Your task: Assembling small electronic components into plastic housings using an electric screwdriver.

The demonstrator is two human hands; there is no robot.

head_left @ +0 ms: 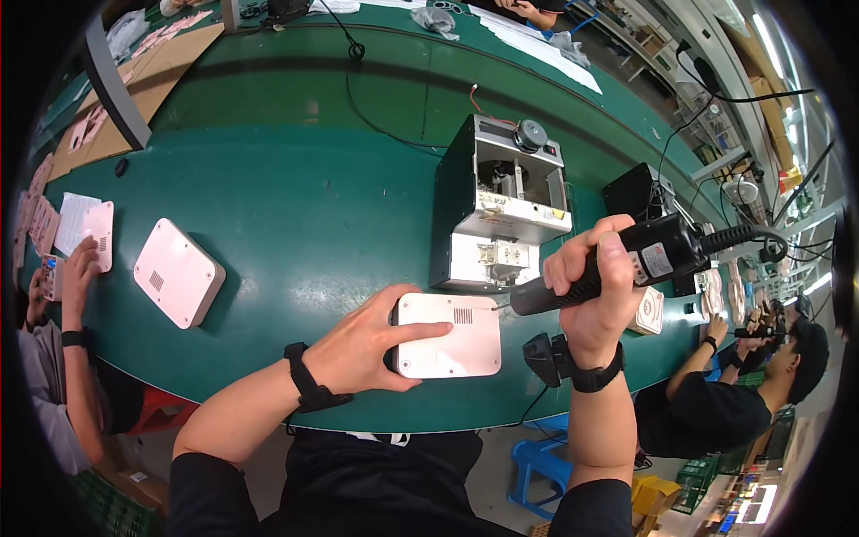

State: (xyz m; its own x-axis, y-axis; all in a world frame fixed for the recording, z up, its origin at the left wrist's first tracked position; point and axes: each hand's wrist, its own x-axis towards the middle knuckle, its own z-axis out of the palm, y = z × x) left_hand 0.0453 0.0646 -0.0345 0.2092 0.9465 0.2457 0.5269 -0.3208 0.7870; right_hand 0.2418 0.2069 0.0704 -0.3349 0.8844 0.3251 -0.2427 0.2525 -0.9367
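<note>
A pale pink plastic housing (429, 351) with a slotted vent and screw holes at its corners lies on the green table before me. My left hand (367, 340) grips it from the left side, the index finger laid across its top, thumb at the near edge. In my right hand (591, 273) is a black corded electric screwdriver (653, 255), held tilted nearly flat. Its bit reaches the housing's far right corner, by the screw hole there; whether a screw sits under the tip is too small to tell.
A screw feeder machine (506, 197) stands just beyond the housing. Another pink housing (179, 273) lies to the left. On the right is a further housing (646, 311), near a seated co-worker (743, 394). A co-worker's hand (82, 258) touches a pink panel (101, 234) at far left. Cables hang above.
</note>
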